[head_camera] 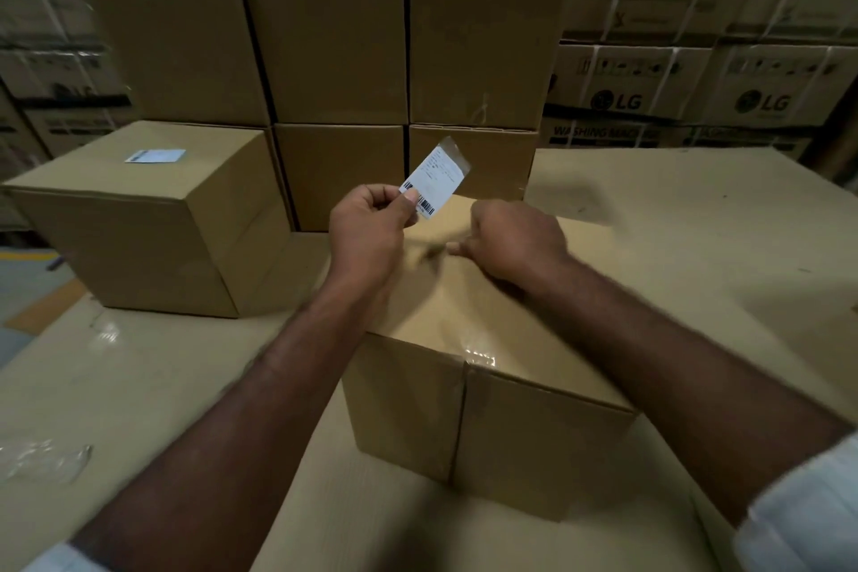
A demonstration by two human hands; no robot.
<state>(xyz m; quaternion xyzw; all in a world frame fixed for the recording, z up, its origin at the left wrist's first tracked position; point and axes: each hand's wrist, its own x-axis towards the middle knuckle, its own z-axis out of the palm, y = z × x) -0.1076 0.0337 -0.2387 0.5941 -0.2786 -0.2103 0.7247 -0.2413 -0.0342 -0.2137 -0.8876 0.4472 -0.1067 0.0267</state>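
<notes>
While our left hand (371, 223) pinches the barcode label (434, 181) between thumb and curled forefinger at its lower corner, the rest of the label sticks up and to the right, free in the air above the far edge of the sealed cardboard box (487, 316) in front of us. Our right hand (515, 242) rests knuckles-up on the top of that box, just beside the left, with its fingers curled under (motion blur hides the fingertips, so we cannot tell whether they hold anything). The box sits on a flat cardboard sheet (696, 223). To the left stands another box (139, 237) with a label (155, 155) already on its top. Plain boxes (325, 37) are stacked behind, and LG washing machine cartons (650, 93) beyond them.
</notes>
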